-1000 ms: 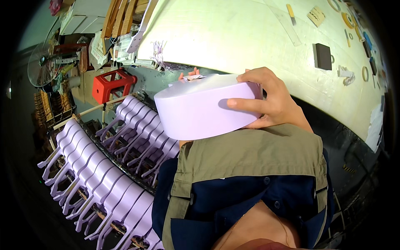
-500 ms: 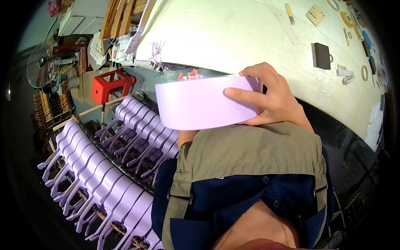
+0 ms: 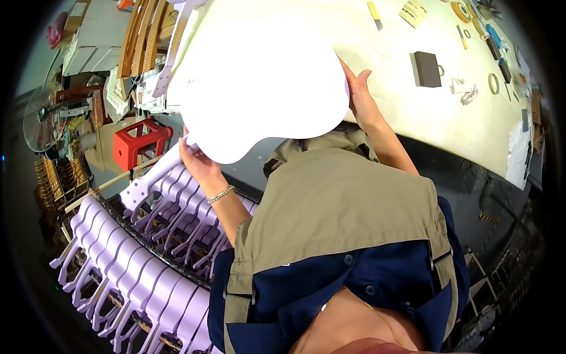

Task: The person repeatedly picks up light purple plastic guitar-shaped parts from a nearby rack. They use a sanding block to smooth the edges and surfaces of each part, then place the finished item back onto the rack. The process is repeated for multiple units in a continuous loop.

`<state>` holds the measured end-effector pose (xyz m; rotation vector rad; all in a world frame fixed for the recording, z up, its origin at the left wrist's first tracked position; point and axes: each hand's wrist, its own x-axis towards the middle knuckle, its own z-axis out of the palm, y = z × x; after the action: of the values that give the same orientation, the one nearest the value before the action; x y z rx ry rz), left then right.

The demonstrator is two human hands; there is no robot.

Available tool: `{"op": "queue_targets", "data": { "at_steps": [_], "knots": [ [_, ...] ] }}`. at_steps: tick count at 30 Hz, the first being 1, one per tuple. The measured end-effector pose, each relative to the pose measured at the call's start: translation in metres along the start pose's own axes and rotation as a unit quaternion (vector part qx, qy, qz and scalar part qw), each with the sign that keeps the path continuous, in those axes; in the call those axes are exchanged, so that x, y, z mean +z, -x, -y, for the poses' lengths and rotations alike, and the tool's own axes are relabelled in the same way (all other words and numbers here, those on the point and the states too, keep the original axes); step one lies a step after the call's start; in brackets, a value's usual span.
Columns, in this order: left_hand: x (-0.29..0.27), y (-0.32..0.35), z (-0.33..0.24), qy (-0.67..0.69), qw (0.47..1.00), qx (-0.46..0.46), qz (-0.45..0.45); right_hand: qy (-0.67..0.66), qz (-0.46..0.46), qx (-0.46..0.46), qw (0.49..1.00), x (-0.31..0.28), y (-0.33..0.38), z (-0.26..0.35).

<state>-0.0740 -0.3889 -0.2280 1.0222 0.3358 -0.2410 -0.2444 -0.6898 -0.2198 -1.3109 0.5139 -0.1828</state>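
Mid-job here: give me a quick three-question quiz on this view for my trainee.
1. True or false: both hands hold the broad pale panel.
2. Which hand wears a bracelet? A) left B) right
3. Fill in: the red stool stands to the person's ____ .

Key:
1. True: the left hand grips its lower left edge, the right hand its right edge.
2. A, the left wrist.
3. Left, beyond the rows of lilac moulded parts on the rack.

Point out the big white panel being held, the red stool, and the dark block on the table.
white panel (image 3: 259,88): head view, middle of its face.
red stool (image 3: 138,144): head view, side of its seat.
dark block (image 3: 427,69): head view, top face.
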Motion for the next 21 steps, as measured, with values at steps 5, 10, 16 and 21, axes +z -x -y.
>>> {"op": "queue_targets", "data": {
  "at_steps": [5,10,16,21],
  "knots": [
    [0.021,0.016,-0.015,-0.036,0.998,0.049,0.033,-0.092,0.013,-0.019,0.995,0.000,0.002,0.011],
    [0.046,0.035,-0.024,-0.090,0.991,0.086,0.049,-0.167,-0.041,-0.002,0.985,-0.006,-0.005,-0.007],
    [0.076,0.055,-0.029,-0.133,0.977,0.128,0.104,-0.268,-0.111,0.043,0.956,-0.012,-0.010,-0.039],
    [0.098,0.062,-0.027,-0.157,0.966,0.150,0.142,-0.293,-0.148,0.053,0.943,-0.024,-0.010,-0.061]
  ]
}}
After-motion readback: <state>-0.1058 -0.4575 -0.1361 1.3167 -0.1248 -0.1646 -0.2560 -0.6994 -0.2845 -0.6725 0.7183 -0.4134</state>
